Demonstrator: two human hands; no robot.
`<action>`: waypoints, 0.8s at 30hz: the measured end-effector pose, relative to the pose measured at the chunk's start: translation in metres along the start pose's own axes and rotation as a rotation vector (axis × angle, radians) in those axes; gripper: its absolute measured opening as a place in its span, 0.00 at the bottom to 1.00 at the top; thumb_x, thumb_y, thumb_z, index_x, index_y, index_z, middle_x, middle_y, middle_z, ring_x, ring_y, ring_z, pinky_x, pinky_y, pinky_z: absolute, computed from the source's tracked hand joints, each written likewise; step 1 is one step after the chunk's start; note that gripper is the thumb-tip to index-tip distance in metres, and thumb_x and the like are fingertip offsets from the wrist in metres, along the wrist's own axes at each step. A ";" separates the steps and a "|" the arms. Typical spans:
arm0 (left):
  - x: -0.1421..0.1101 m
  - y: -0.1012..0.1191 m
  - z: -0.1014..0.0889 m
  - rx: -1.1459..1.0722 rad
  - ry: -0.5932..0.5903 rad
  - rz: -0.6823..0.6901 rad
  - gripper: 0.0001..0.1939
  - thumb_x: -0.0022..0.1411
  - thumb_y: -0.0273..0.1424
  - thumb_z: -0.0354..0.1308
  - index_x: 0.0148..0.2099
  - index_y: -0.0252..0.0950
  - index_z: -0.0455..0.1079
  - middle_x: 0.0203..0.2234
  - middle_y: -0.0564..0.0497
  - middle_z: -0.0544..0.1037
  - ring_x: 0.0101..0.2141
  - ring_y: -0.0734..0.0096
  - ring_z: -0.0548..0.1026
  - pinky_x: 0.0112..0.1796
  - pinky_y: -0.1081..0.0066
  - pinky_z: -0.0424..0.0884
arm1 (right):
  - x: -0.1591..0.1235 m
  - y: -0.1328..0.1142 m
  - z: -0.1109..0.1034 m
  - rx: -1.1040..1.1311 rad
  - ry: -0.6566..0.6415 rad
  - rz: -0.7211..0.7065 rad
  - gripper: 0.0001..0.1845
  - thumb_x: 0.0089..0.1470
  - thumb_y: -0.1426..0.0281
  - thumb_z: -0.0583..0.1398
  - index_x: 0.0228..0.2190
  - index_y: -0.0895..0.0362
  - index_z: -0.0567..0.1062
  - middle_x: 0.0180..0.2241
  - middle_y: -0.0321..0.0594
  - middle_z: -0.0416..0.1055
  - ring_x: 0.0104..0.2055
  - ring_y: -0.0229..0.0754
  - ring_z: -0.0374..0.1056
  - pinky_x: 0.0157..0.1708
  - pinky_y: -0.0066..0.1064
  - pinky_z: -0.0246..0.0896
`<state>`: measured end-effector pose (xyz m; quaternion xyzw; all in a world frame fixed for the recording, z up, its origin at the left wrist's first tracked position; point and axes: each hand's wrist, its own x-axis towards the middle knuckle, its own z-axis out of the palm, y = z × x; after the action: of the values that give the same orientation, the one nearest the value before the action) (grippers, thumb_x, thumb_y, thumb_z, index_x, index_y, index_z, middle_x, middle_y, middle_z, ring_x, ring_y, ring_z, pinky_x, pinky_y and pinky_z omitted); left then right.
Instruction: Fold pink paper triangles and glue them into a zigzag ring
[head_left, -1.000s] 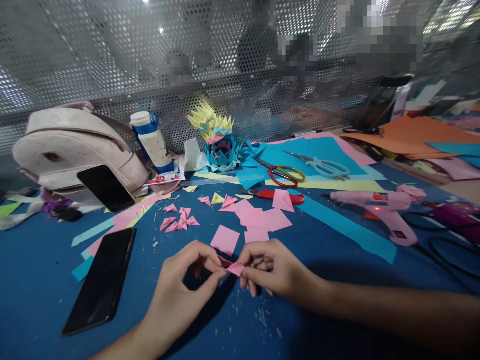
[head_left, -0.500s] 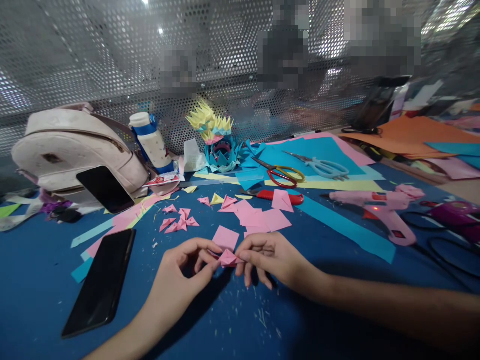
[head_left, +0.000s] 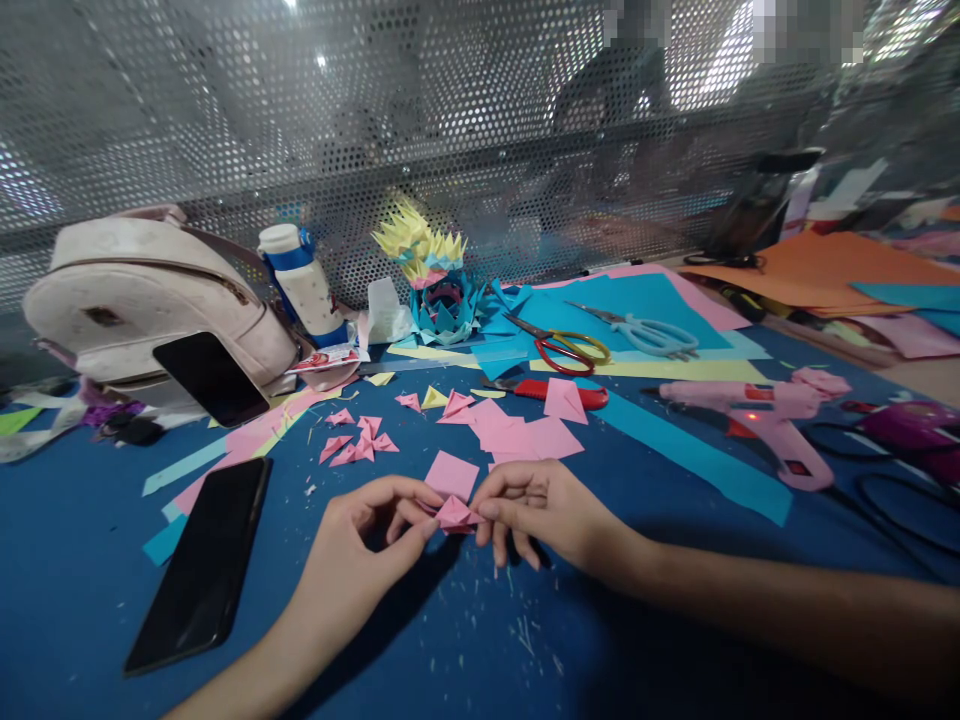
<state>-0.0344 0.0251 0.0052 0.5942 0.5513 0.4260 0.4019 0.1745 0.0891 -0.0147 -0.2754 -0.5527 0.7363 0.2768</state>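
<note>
A small folded piece of pink paper, with a raised triangle in its middle, is held between my two hands just above the blue table. My left hand pinches its left end between thumb and fingers. At its right end, the thumb and index finger of my right hand are closed on it, the other fingers hanging below. Right behind it lies a flat pink paper square. Several folded pink triangles rest beyond my left hand, and loose pink squares are spread beyond my right.
A black phone lies at the left, another phone leans on a white backpack. Behind are a bottle, a yellow-and-blue paper model, red-handled scissors, and a red cutter. A pink glue gun with cord lies right.
Both hands keep their hold on the folded pink paper, with only a slight shift of the right hand's fingers. Behind the perforated screen, a figure has moved.
</note>
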 end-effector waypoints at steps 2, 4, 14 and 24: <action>0.001 -0.001 -0.001 -0.015 0.003 0.000 0.06 0.58 0.31 0.61 0.38 0.36 0.77 0.21 0.53 0.77 0.21 0.75 0.67 0.24 0.77 0.60 | 0.000 -0.001 0.000 -0.015 0.004 -0.021 0.15 0.53 0.61 0.66 0.30 0.62 0.74 0.25 0.40 0.76 0.21 0.32 0.72 0.13 0.16 0.58; 0.001 0.001 -0.001 0.002 0.010 0.007 0.05 0.58 0.30 0.61 0.37 0.36 0.77 0.21 0.53 0.77 0.21 0.76 0.67 0.24 0.77 0.60 | 0.000 -0.001 0.000 -0.026 -0.004 -0.023 0.15 0.53 0.61 0.66 0.31 0.62 0.75 0.25 0.40 0.76 0.22 0.33 0.72 0.13 0.17 0.58; -0.009 0.008 0.002 0.128 -0.017 0.123 0.06 0.58 0.26 0.64 0.39 0.41 0.77 0.20 0.58 0.75 0.22 0.75 0.71 0.26 0.77 0.64 | -0.004 -0.008 0.001 -0.208 0.015 0.004 0.13 0.48 0.63 0.69 0.29 0.61 0.77 0.25 0.40 0.77 0.23 0.34 0.72 0.16 0.18 0.59; 0.020 -0.023 -0.013 0.430 -0.263 0.396 0.12 0.62 0.28 0.65 0.48 0.41 0.72 0.44 0.48 0.76 0.47 0.60 0.72 0.48 0.59 0.64 | 0.005 -0.013 -0.013 -0.312 0.086 -0.008 0.10 0.49 0.65 0.65 0.31 0.60 0.76 0.23 0.38 0.74 0.23 0.35 0.70 0.18 0.22 0.57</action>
<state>-0.0537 0.0465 -0.0113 0.8113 0.4455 0.2893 0.2443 0.1817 0.1049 -0.0055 -0.3440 -0.6492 0.6277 0.2571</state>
